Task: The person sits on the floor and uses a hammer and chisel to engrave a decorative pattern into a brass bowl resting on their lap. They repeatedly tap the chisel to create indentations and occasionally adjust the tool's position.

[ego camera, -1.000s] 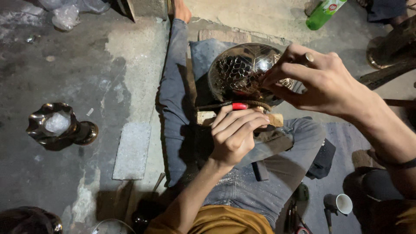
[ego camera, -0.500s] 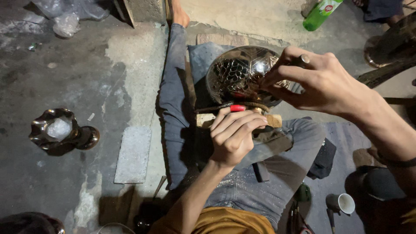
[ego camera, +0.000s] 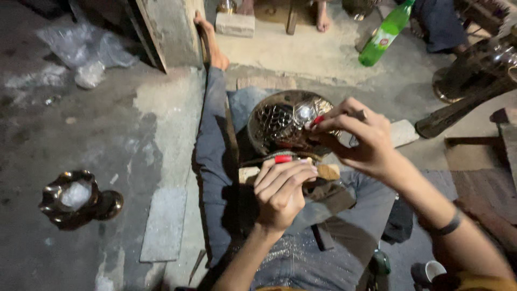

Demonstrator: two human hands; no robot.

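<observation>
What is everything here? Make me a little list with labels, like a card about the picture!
Place: rough concrete floor, person sitting with legs stretched out
Left hand: curled over a red-tipped tool on a wooden block
Right hand: pinching a small tool against a shiny patterned round metal bowl
On the floor, to the left: dark shiny metal pot
Far side: green plastic bottle
Near right: small white cup

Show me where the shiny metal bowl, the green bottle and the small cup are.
shiny metal bowl (ego camera: 285,121), head view, on its patterned domed side.
green bottle (ego camera: 386,35), head view, on the middle of its body.
small cup (ego camera: 432,269), head view, on its white rim.
</observation>
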